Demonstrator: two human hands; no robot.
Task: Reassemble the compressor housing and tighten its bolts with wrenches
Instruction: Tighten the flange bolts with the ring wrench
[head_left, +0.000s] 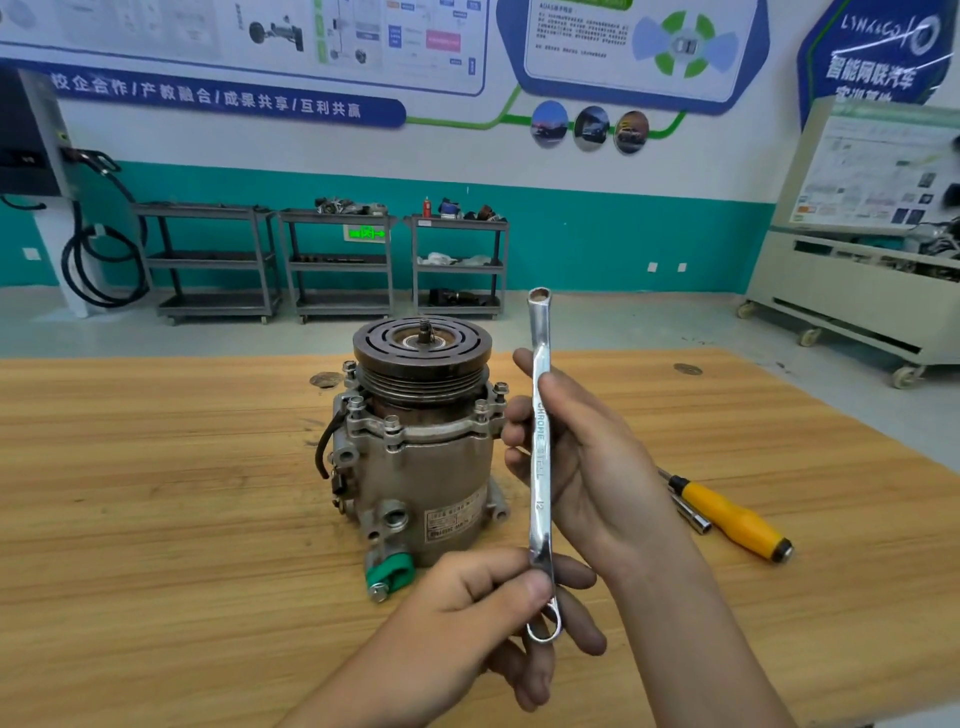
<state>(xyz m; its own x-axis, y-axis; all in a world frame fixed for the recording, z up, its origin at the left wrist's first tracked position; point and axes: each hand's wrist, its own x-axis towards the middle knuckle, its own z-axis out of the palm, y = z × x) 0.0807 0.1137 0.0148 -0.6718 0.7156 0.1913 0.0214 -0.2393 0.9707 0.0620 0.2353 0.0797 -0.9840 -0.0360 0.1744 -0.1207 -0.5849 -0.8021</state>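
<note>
The compressor (415, 457) stands upright on the wooden table (156, 519), its pulley on top and several bolts around the housing flange. A green cap sits at its lower front port. Both hands hold a chrome double ring wrench (540, 452) nearly upright in the air, to the right of the compressor. My left hand (488, 608) pinches its lower end just above the ring. My right hand (576, 457) holds the shaft at its middle, the thumb pressed across the front and the fingers behind it.
A yellow-handled socket driver (737, 514) lies on the table to the right, behind my right wrist. Three grey shelf carts (337, 260) stand against the far wall, a white equipment cabinet (857, 291) at the right.
</note>
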